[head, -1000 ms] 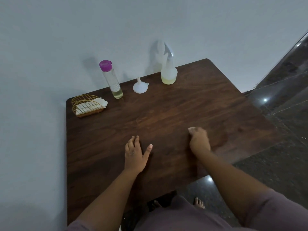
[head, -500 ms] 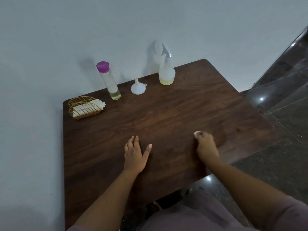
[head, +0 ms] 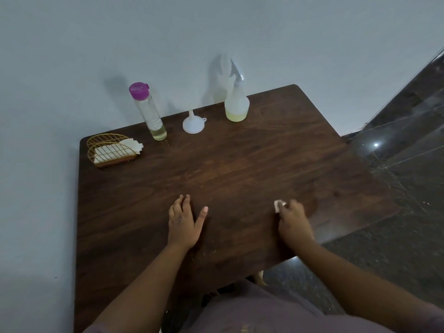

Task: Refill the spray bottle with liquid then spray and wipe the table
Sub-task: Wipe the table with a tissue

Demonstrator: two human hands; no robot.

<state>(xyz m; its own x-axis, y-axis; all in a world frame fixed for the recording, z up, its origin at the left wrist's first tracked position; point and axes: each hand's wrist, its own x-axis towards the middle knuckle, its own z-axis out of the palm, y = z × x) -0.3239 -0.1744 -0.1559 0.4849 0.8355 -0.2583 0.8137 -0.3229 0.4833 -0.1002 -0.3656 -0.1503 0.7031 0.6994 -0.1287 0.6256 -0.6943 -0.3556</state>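
A white spray bottle (head: 236,102) with pale yellow liquid at its bottom stands at the back of the dark wooden table (head: 240,169), near the wall. A small white funnel (head: 193,123) lies upside down left of it. Further left stands a tall clear bottle (head: 149,111) with a purple cap and a little liquid. My left hand (head: 183,221) rests flat on the table, fingers straight. My right hand (head: 293,221) grips a small white tissue wad (head: 278,205) against the tabletop near the right front edge.
A gold wire holder (head: 109,150) with white napkins sits at the back left corner. A pale wall runs behind the table and along its left side. Dark glossy floor tiles (head: 396,164) lie to the right, beyond the table's edge.
My right hand has slid to the right along the tabletop with the tissue. My left hand has stayed in place.
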